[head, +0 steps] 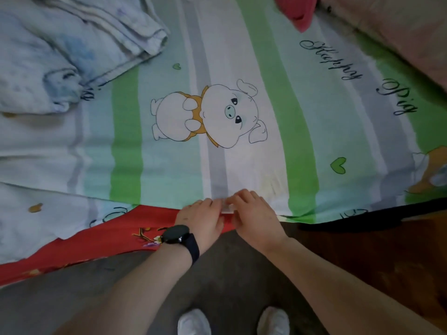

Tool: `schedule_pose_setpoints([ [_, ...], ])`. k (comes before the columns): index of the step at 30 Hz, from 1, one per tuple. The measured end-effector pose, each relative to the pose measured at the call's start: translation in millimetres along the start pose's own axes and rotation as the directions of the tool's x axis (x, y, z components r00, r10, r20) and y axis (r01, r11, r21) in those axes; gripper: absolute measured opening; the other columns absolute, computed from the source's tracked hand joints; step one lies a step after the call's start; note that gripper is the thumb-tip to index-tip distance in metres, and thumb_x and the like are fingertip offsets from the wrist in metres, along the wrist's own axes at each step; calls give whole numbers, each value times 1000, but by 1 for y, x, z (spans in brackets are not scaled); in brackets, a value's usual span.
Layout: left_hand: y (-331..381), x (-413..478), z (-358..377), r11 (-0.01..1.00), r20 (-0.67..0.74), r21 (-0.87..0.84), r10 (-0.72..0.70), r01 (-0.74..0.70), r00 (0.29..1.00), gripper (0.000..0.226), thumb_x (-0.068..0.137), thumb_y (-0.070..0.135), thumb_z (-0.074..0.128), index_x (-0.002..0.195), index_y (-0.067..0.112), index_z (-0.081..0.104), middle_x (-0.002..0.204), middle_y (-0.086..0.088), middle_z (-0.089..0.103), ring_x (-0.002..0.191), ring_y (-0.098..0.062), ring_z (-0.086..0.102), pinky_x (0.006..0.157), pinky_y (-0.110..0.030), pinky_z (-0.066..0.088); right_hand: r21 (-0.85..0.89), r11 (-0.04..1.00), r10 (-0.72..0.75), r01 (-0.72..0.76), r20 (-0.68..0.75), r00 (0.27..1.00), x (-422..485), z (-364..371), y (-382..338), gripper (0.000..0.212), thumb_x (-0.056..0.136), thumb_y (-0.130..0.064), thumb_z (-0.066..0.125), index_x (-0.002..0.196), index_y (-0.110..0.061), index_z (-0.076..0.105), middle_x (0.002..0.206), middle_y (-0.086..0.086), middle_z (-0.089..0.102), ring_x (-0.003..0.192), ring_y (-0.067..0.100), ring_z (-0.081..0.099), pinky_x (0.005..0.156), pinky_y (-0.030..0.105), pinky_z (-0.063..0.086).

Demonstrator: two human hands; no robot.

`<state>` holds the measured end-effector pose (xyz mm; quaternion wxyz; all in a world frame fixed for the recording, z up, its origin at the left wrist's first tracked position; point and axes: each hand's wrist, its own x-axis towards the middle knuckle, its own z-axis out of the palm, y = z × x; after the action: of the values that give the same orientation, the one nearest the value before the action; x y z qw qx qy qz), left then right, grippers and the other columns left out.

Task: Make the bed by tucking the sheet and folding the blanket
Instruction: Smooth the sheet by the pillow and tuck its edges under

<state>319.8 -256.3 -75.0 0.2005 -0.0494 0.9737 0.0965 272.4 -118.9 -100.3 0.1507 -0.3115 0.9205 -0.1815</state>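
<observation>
Sheet (169, 170), striped green, white and grey with a pig print, is lying spread over the bed, its near edge running across at 6 o'clock. Left hand (200, 218) and right hand (254, 216) are sitting just beside each other on that edge, fingers curled and pinching the hem. Blanket (48, 56) is lying crumpled at 10 o'clock. Red cloth (108, 238) is showing under the sheet at 7 o'clock. Watch (175, 234) is sitting on the left wrist.
</observation>
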Motion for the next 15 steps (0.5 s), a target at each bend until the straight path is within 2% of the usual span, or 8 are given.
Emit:
schedule_pose_setpoints([
  [3, -40, -7, -17, 992, 18, 95, -90, 87, 996, 24, 95, 30, 36, 105, 17, 53, 108, -4, 60, 104, -25, 55, 71, -33, 37, 0, 993, -118, 118, 30, 993, 23, -6, -34, 29, 83, -16, 54, 109, -18, 65, 101, 1, 62, 96, 22, 57, 82, 32, 46],
  [5, -70, -15, -23, 982, 21, 137, -137, 133, 990, 26, 95, 30, 35, 103, 16, 55, 108, -4, 60, 103, -25, 54, 71, -33, 36, 11, 976, -217, 217, 63, 974, 32, -3, -56, 27, 87, -18, 52, 110, -17, 64, 100, 1, 62, 95, 22, 57, 81, 33, 47],
  [9, -125, -33, -21, 970, -27, 126, -205, 206, 978, 30, 94, 32, 38, 116, 19, 54, 118, -4, 54, 114, -24, 47, 89, -37, 42, -28, 946, -318, 323, 111, 941, 52, 13, -98, 26, 88, -18, 52, 112, -15, 63, 98, 4, 62, 92, 24, 57, 77, 35, 46],
  [12, -155, -42, -12, 978, -68, 73, -190, 195, 979, 52, 90, 29, 46, 141, 27, 34, 140, -5, 38, 132, -25, 32, 103, -38, 35, -82, 938, -321, 336, 152, 935, 67, 28, -122, 33, 85, -18, 55, 117, -14, 61, 104, 7, 61, 97, 27, 56, 84, 39, 48],
  [15, -177, -49, -6, 970, -94, 84, -218, 226, 971, 71, 87, 27, 53, 148, 28, 16, 148, -9, 22, 139, -28, 21, 109, -38, 29, -182, 928, -283, 324, 219, 934, 78, 37, -137, 45, 87, -28, 56, 130, -16, 49, 123, 5, 50, 114, 26, 47, 98, 37, 40],
])
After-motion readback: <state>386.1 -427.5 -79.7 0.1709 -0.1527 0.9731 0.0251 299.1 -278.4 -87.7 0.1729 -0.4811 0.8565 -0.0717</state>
